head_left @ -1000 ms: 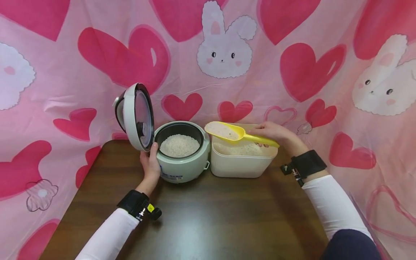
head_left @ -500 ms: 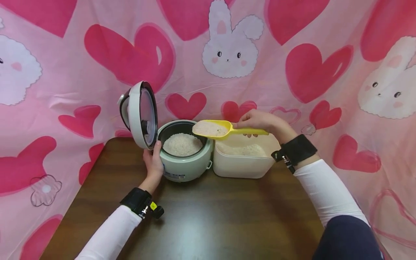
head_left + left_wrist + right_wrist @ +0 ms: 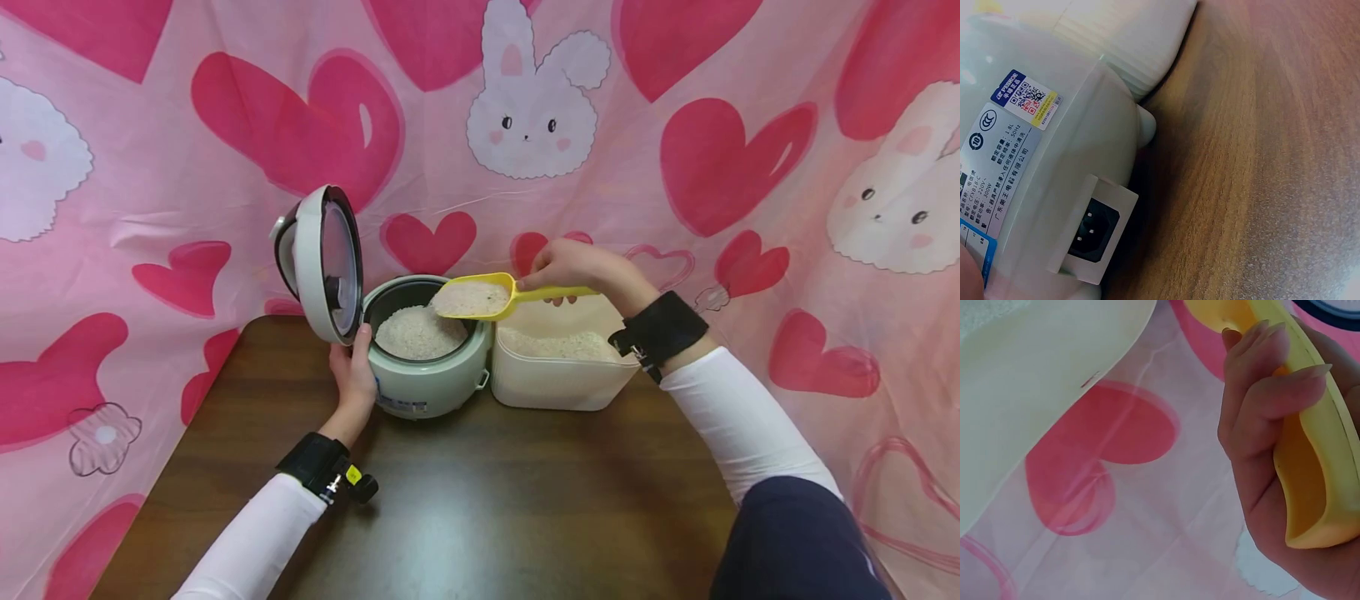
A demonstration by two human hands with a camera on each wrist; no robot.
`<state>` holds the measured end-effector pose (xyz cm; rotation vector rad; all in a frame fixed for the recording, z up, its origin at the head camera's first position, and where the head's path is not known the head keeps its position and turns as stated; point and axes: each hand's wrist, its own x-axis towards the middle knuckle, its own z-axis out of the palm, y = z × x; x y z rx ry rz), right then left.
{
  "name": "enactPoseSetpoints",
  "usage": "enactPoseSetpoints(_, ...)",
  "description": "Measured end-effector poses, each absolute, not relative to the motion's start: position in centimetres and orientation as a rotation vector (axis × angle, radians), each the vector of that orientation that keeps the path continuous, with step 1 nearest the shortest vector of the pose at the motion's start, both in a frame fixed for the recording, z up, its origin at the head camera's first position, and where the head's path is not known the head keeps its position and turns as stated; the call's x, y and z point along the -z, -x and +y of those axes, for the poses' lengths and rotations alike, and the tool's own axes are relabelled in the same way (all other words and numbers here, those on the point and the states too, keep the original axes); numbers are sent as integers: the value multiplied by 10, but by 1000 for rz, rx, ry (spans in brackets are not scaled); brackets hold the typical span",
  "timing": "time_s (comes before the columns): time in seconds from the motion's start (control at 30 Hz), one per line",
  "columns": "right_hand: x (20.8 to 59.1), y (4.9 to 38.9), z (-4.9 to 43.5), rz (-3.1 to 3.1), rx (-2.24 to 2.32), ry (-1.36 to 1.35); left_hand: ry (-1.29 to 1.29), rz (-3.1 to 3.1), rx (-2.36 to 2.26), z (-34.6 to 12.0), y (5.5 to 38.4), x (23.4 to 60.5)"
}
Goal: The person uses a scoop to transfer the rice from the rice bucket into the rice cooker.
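A yellow scoop (image 3: 558,293) heaped with rice is gripped by its handle in my right hand (image 3: 577,267). In the right wrist view, my fingers (image 3: 1285,394) curl round that handle. The scoop's front edge overlaps the right side of the pale green rice cooker (image 3: 431,396), above the white rice (image 3: 416,333) in its dark inner pot. My left hand (image 3: 352,379) rests against the cooker's left side, thumb straight up by the hinge, other fingers partly hidden. The cooker's lid (image 3: 306,271) stands raised on the left.
A white bin (image 3: 555,387) of rice (image 3: 562,344) stands right of the cooker, under my right hand. Both sit toward the back of the brown wooden table (image 3: 450,500). Behind hangs a pink cloth (image 3: 435,183) with hearts and rabbits. A power socket (image 3: 1094,231) shows on the cooker's side.
My right hand has carried the rice-filled scoop left, from over the white bin to the cooker's pot. My left hand stays on the cooker; the head view has shifted slightly.
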<state>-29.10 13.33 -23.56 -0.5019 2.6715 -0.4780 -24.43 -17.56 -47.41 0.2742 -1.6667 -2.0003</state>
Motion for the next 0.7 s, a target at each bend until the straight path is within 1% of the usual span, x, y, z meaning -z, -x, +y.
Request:
enactPoseSetpoints(0.17,233,288,122,2701,428,546,-274,-1666,1982,-175,245,474)
enactPoseSetpoints(0.7,234,273,81,2858,321,554,-279,-1664,2004,-175,244,474)
